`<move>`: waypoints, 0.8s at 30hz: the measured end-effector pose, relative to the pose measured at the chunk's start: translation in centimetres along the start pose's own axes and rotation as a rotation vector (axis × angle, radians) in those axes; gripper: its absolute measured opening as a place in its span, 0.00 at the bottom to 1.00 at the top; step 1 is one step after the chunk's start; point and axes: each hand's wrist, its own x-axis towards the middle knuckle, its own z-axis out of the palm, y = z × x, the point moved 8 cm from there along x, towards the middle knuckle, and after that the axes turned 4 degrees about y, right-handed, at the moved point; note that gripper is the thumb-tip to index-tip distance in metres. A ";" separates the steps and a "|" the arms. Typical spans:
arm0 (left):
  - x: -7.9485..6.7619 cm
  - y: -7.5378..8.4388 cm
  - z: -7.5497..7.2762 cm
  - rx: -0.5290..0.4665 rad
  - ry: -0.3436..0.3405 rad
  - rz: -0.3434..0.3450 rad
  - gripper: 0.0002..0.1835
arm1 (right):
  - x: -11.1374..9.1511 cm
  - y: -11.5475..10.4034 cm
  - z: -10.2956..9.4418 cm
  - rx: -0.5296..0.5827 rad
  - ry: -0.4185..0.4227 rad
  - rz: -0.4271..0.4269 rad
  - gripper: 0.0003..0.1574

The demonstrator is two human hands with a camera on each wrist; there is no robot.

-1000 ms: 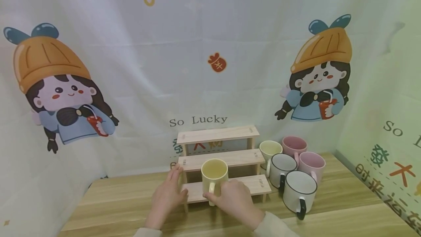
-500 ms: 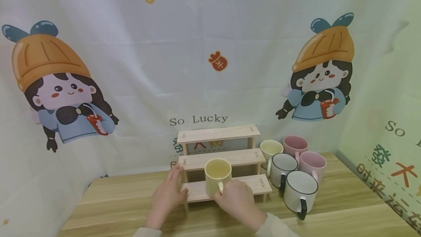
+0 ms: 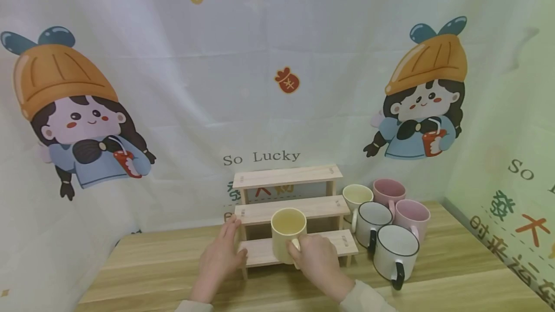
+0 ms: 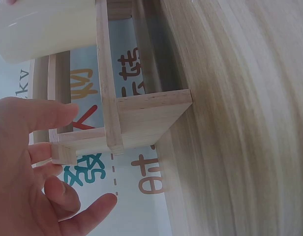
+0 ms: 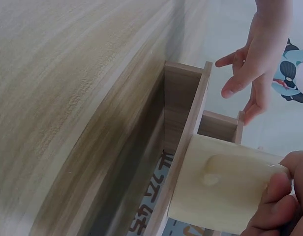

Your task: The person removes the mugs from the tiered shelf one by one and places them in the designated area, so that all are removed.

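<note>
A yellow mug [image 3: 288,235] is upright at the lowest tier of the three-tier wooden shelf [image 3: 288,175]. My right hand [image 3: 320,259] pinches the mug's handle, which is turned toward the front right. In the right wrist view, the base of the mug [image 5: 210,189] meets the front plank. My left hand [image 3: 221,259] is at the shelf's left end, one fingertip touching the end of the middle tier. Its thumb is apart from the wood, and its other fingers hang loosely in the left wrist view.
Right of the shelf stand two white mugs with black handles [image 3: 395,247], a pale yellow mug [image 3: 357,195] and two pink mugs [image 3: 412,213]. They stand close together on the wooden table [image 3: 143,268]. A printed cloth [image 3: 243,110] hangs behind.
My right hand has slid the yellow mug slightly rightward along the lowest tier, and its handle has swung to the right. My left hand stays at the shelf's left end.
</note>
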 end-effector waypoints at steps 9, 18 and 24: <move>-0.1 -0.1 0.1 0.002 -0.007 -0.001 0.40 | -0.6 0.9 -0.3 0.102 0.045 -0.015 0.26; 0.1 -0.2 0.2 -0.003 0.001 0.000 0.40 | -1.1 1.9 -1.8 0.176 0.135 -0.008 0.24; 0.2 -0.2 0.1 0.002 0.004 0.002 0.40 | -1.4 2.3 -2.8 0.209 0.182 -0.023 0.24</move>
